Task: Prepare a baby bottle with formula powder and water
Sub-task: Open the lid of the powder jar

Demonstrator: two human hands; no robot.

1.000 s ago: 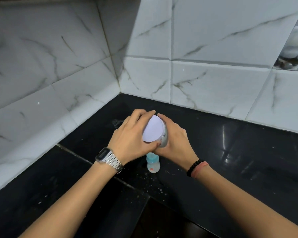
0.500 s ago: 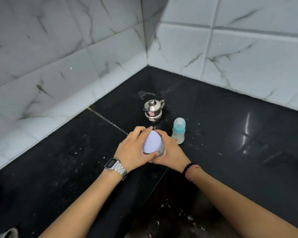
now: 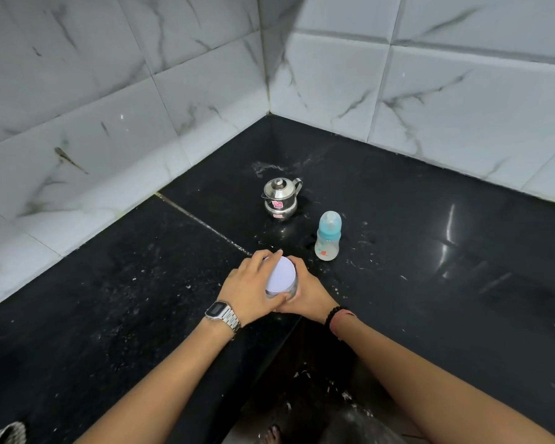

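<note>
My left hand [image 3: 249, 288] grips the white lid [image 3: 281, 277] while my right hand [image 3: 308, 291] clasps the jar [image 3: 291, 287]. I judge the lid wants twisting off: brace the jar level, clear of the baby bottle [image 3: 328, 236]

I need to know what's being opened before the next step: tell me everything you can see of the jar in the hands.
The jar is small and round, with a flat, pale lilac-white lid on top and a clear, glassy-looking wall showing at its right side. It is tilted, its lid facing up and left. The left hand wraps over the lid's rim; the right hand grips the body from the right. It is held near the black counter's front edge; its contents are hidden.
</note>
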